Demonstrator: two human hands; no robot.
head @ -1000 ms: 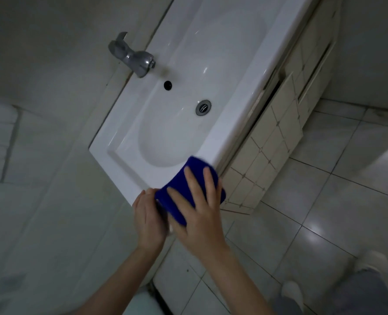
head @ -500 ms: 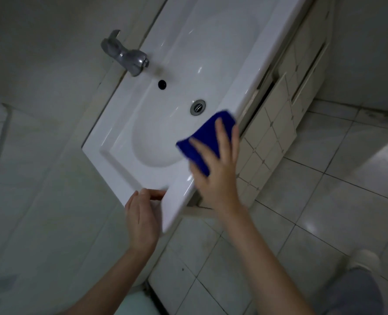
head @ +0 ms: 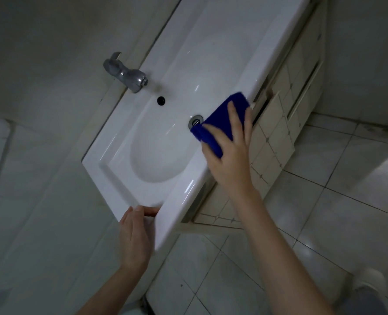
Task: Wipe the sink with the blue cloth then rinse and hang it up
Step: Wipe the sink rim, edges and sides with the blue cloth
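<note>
The white ceramic sink [head: 211, 53] runs diagonally across the view, with a chrome tap [head: 129, 76] on its wall side, a dark overflow hole [head: 160, 100] and a metal drain [head: 195, 121] in the basin. My right hand [head: 230, 155] presses the folded blue cloth [head: 222, 123] flat on the sink's front rim, beside the drain. My left hand [head: 135, 235] grips the sink's near corner, with the fingers curled over the edge.
A tiled cabinet [head: 277, 137] with a panel door stands under the sink. Pale floor tiles [head: 324, 212] spread to the right. My shoe [head: 370, 280] shows at the lower right. A grey wall [head: 40, 64] lies behind the tap.
My right hand has slid the blue cloth along the front rim, from the near corner to beside the drain. My left hand stays on the corner.
</note>
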